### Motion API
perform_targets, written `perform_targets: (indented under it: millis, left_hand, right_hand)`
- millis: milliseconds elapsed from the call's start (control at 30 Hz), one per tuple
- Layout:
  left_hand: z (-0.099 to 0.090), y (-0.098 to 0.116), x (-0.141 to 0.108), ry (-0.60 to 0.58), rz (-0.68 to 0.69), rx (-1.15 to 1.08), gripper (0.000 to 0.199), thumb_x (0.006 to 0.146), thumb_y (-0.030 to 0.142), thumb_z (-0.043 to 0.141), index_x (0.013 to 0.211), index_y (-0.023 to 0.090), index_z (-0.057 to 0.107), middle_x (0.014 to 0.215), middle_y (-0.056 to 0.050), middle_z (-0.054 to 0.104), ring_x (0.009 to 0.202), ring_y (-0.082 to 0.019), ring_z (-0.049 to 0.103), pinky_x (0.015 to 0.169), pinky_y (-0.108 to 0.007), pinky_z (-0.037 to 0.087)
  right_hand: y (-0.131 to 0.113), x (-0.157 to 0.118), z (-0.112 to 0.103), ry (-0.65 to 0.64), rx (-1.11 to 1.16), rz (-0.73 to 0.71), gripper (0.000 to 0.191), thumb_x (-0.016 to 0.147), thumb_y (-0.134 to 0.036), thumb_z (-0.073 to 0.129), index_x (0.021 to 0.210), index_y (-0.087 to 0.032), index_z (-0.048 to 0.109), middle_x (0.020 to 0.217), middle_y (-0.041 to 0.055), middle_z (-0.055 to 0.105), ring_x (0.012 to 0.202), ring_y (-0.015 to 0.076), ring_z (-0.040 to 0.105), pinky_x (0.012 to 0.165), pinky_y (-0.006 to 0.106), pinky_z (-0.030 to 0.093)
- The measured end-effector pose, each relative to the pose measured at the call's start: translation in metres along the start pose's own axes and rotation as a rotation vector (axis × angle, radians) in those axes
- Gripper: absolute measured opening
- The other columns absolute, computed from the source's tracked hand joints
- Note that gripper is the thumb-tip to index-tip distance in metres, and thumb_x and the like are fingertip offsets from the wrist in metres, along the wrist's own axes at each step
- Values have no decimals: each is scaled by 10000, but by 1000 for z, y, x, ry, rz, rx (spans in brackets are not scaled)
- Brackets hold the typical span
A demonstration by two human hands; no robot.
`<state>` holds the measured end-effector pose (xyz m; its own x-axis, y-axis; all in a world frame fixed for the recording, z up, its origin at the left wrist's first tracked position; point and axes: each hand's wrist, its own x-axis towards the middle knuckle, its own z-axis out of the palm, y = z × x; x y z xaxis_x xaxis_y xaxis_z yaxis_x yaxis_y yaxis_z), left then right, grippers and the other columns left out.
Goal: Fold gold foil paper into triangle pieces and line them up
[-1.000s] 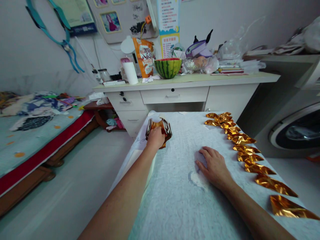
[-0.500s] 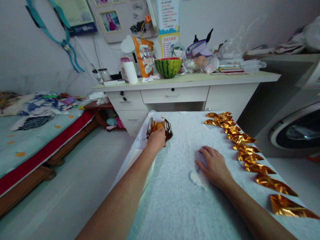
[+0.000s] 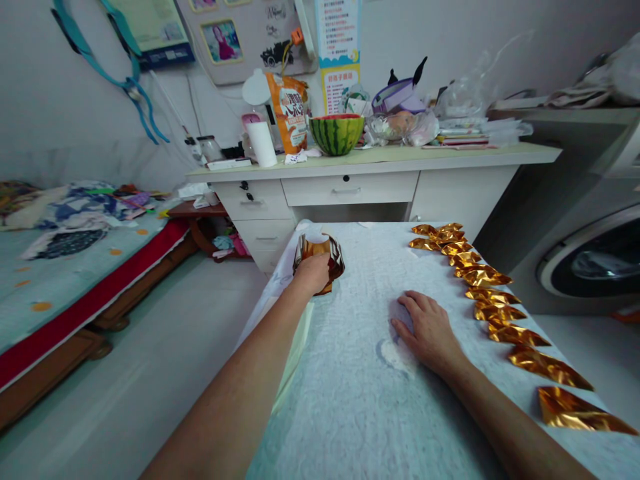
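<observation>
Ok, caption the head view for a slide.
Left hand at a bundle of metallic foil sheets, right hand resting on the cloth beside folded gold foil pieces.

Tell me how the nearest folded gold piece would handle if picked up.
The gold piece is probably very light, since it looks like thin foil. Its creased folds may hold shape but crush if pinched, and its shiny surface could feel slippery.

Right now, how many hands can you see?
2: the left hand at the foil bundle toward the far left, its fingertips hidden; the right hand spread on the pale cloth, left of the gold foil pieces.
</observation>
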<state>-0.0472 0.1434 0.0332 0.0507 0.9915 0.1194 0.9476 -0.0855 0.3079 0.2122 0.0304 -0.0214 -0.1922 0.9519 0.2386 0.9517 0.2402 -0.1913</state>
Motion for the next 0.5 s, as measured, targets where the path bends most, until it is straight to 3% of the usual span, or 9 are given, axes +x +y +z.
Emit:
perform_targets:
  millis: [233, 500]
  left_hand:
    - [1, 4, 4, -15, 138, 65, 166, 867, 234, 555, 1007, 164, 610, 1092, -137, 668, 1060, -275, 616, 927, -339, 434]
    - [9, 6, 0, 2, 140, 109, 296, 893, 280, 553, 1158, 150, 527, 1104, -142, 657, 1023, -279, 633, 905, -372, 458]
  right_hand:
    - [1, -1, 1, 4, 1, -4, 415, 892, -404, 477, 1213, -161, 577, 1309, 142, 535, 1183, 301, 477, 975, 434, 384]
    - [1, -1, 1, 26, 2, -16, 412, 890, -405, 484, 1202, -156, 586, 1296, 149, 544, 1173, 305, 486, 972, 444, 385]
